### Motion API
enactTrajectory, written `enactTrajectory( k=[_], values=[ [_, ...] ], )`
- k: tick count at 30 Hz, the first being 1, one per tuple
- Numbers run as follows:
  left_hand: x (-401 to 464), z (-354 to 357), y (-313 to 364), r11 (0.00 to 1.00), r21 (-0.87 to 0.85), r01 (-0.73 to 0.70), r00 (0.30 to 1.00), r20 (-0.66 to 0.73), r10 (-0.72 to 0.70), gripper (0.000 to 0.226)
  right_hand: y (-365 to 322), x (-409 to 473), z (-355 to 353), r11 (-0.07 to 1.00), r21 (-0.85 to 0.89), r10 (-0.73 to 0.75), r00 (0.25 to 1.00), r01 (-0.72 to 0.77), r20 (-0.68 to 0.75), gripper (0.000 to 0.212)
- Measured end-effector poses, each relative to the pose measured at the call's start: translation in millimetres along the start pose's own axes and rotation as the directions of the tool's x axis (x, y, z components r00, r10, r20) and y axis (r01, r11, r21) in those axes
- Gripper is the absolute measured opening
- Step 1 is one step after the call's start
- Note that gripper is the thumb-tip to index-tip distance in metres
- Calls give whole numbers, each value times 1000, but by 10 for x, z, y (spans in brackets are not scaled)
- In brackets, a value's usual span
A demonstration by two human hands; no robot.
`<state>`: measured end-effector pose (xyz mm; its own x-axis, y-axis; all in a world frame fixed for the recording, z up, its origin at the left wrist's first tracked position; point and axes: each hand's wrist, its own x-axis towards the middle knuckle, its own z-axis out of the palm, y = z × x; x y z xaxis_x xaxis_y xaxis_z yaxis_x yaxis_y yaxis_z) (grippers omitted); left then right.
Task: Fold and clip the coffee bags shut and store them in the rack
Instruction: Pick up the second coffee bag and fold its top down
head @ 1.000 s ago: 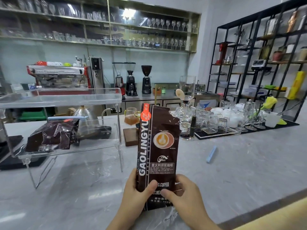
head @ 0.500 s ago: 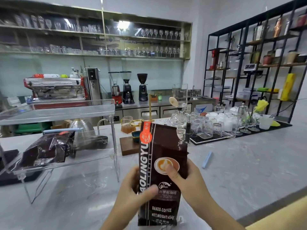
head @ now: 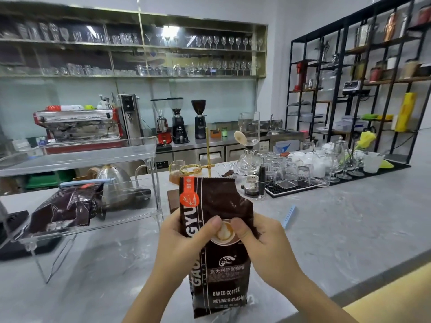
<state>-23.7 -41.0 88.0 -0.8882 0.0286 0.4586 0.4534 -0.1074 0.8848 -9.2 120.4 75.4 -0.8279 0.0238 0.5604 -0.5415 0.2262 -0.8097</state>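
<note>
Both hands have climbed from the bottom of the upright coffee bag (head: 217,231) to its middle. The left hand (head: 184,241) and right hand (head: 263,243) each grip an edge, thumbs pressed on the cup picture (a second ago they pinched the base). Left of the left hand, a clipped bag (head: 67,206) lies in the clear rack (head: 149,159); beyond the right hand lies a blue clip (head: 288,216).

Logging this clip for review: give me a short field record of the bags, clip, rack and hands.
held bag: upright dark brown coffee bag, top unfolded, base on grey counter
left hand: grips bag's middle
right hand: grips bag's middle
stored bag: clipped dark coffee bag lying on clear acrylic rack, lower shelf
spare clip: light blue bar clip on counter, right of bag
</note>
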Motion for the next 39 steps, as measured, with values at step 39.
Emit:
enactTrajectory(
  k=[39],
  values=[
    [95,-50,-79,985,-61,164,980,-105,-170,19,159,279,-105,912,291,231,949,-288,215,23]
  ],
)
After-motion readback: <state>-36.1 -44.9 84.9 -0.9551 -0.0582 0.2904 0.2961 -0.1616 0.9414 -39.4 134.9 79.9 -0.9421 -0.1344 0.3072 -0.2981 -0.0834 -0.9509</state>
